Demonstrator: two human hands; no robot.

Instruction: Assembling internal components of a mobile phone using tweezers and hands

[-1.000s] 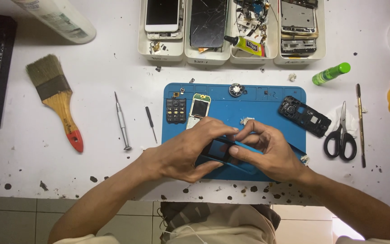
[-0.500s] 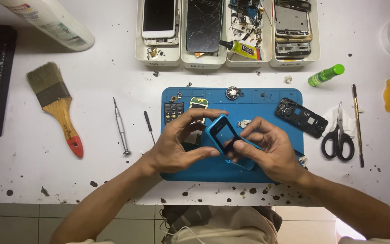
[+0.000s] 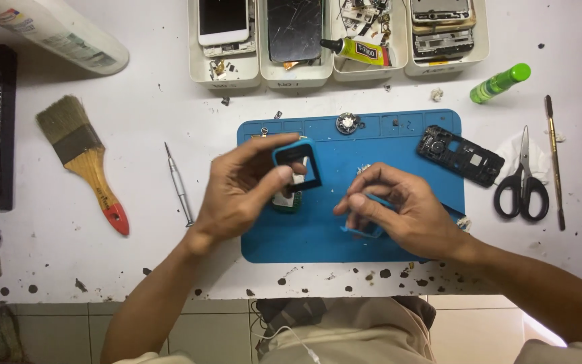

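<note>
Left hand point(image 3: 240, 192) pinches small blue plastic phone frame point(image 3: 298, 164) above blue silicone mat point(image 3: 399, 135), right hand point(image 3: 399, 209) fingers grip another blue piece; loose pinch = frame prob drops onto bench

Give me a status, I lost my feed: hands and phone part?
Left hand holds blue phone frame above blue mat. Right hand pinches a thin blue piece low over the mat. Nothing between them.
</note>
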